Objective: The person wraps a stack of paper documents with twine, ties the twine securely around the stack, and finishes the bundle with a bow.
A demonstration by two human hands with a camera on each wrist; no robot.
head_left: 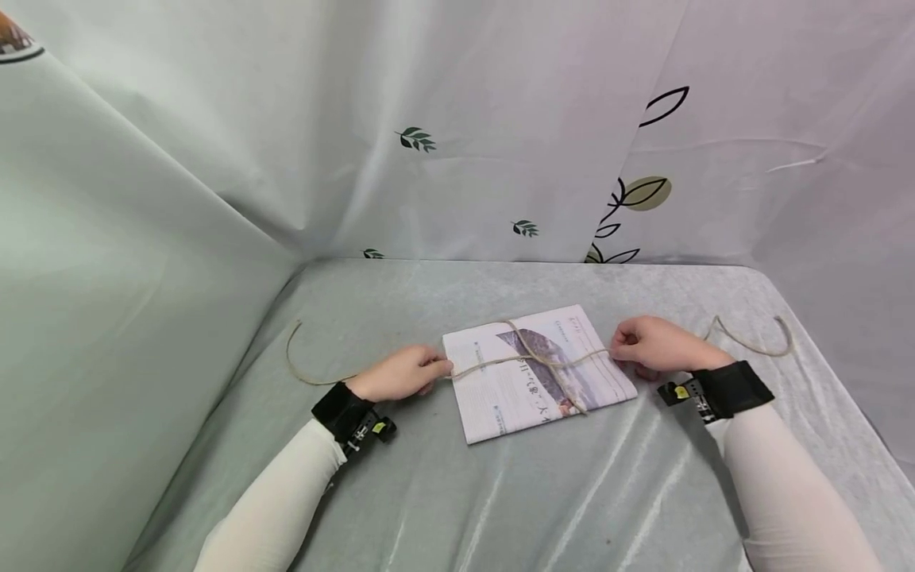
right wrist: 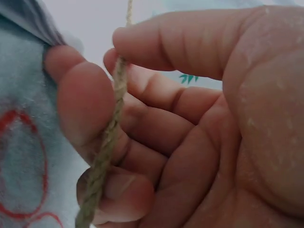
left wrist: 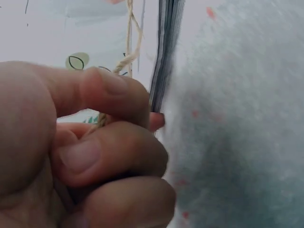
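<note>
A folded bundle of newspaper [head_left: 486, 405] lies on the table with beige twine [head_left: 493, 364] crossed over its top face. At the bundle's left edge, my left hand [head_left: 403, 373] pinches one length of the twine between thumb and curled fingers; the left wrist view shows the twine [left wrist: 127, 61] passing under the thumb. Beyond the right edge, my right hand [head_left: 658, 343] pinches the other length. In the right wrist view that twine [right wrist: 111, 118] runs between thumb and index finger and down across the other fingers. One strand also crosses the bundle from back to front.
A loose twine tail [head_left: 291, 357] curves over the table left of my left hand, and another tail [head_left: 758, 349] curls at the right. The table [head_left: 400, 508] wears a grey cover. A pale curtain [head_left: 472, 183] with leaf prints stands behind and at the sides.
</note>
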